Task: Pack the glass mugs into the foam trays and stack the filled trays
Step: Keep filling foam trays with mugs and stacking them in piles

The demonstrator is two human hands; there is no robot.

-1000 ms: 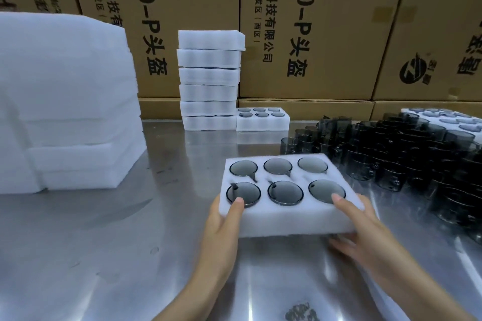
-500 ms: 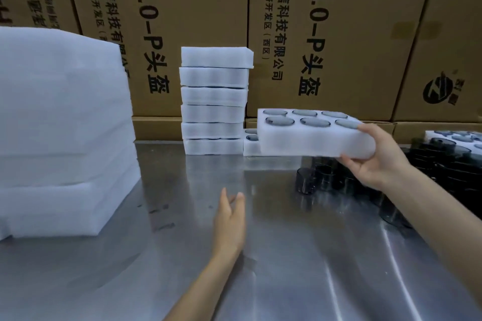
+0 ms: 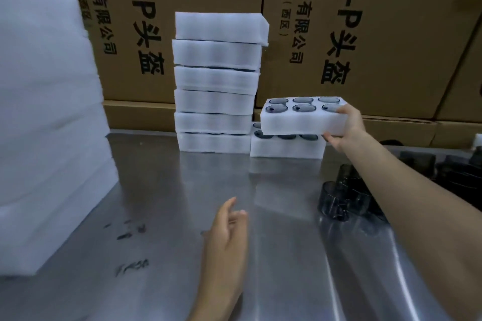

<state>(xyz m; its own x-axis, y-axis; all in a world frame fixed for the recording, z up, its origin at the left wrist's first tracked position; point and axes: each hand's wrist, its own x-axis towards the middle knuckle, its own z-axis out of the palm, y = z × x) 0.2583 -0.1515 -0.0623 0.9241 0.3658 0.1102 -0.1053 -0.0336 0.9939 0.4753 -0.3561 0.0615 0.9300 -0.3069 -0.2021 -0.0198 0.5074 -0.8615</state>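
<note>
My right hand (image 3: 348, 128) grips the filled tray (image 3: 300, 122) one-sided above the lower tray (image 3: 287, 148); it may tip, spilling mugs (image 3: 302, 107). Left hand (image 3: 227, 237) is loose, empty.

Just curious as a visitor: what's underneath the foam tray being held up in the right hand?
Another filled foam tray lies on the steel table under the held tray. Only its front mugs show; the rest are covered.

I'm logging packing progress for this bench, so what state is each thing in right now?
Held foam tray: filled with mugs, gripped at its right end, just above the lower tray.
Lower tray: filled, on the table.
Tall tray stack: six high, slightly uneven.
Loose glass mugs: unpacked, on the table.
Right hand: holds the tray.
Left hand: open, holds nothing.
</note>
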